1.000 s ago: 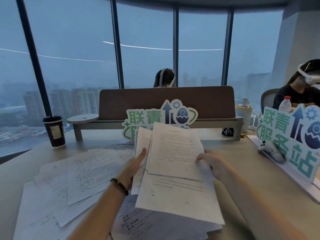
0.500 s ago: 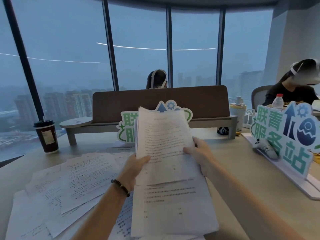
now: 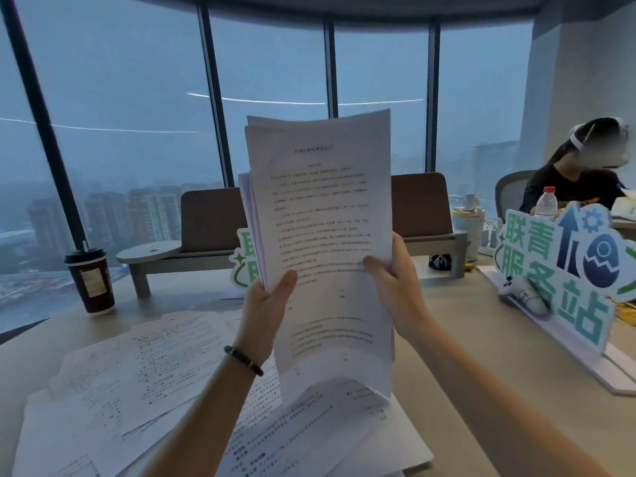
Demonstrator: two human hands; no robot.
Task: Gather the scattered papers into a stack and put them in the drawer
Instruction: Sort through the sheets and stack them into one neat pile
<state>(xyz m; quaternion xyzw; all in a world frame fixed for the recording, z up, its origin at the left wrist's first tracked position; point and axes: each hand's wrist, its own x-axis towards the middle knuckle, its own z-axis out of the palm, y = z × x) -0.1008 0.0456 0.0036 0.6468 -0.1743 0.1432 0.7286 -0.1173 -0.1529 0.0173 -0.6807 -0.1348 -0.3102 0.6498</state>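
A bundle of printed papers point(image 3: 320, 201) stands upright in the air above the desk, its sheets unevenly aligned. My left hand point(image 3: 266, 311), with a dark bead bracelet on the wrist, grips the bundle's left edge. My right hand point(image 3: 395, 287) grips its right edge, thumb on the front sheet. Several loose papers point(image 3: 144, 366) lie scattered and overlapping on the desk at the left, and more sheets point(image 3: 320, 428) lie under the bundle. No drawer is in view.
A dark paper coffee cup point(image 3: 90, 282) stands at the back left. A brown desk divider point(image 3: 210, 218) on a grey shelf runs across the back. A large green-and-blue sign point(image 3: 557, 270) stands at the right with a white controller beside it. A person sits at the far right.
Both hands have lifted the bundle from a low slant to upright in front of me, and the fanned sheets have drawn closer together.
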